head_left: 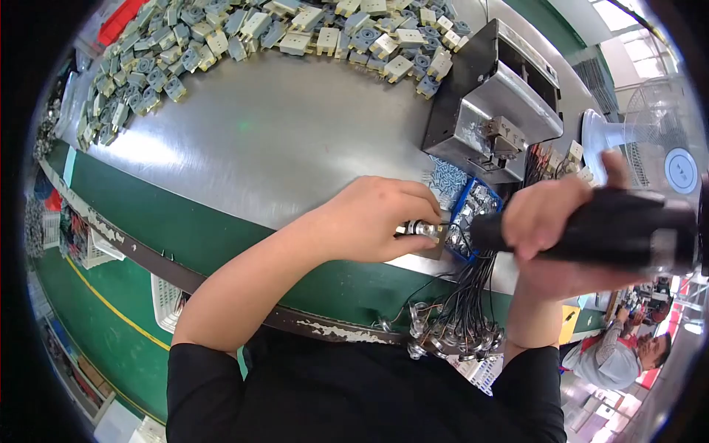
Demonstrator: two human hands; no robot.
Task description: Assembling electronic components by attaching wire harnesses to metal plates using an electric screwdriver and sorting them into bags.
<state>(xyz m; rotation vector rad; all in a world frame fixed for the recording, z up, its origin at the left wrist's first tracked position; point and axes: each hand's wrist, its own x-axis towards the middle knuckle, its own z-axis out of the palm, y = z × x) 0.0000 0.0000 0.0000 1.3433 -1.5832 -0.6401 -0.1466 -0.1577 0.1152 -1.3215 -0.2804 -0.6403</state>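
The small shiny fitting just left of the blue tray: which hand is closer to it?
Left. The left hand grips the fitting; the right hand is farther off to the right, holding a black handheld tool.

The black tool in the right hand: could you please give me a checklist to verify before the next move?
1. Right hand grips the black tool: ok.
2. Left hand holds the small shiny part: ok, between thumb and fingers.
3. Tool's near end lined up with that part: cannot tell, the tool is blurred.
4. Small bluish pieces, seemingly screws, near the left hand: ok.
5. Black cables clear of the tool: cannot tell, they bunch close to its near end.
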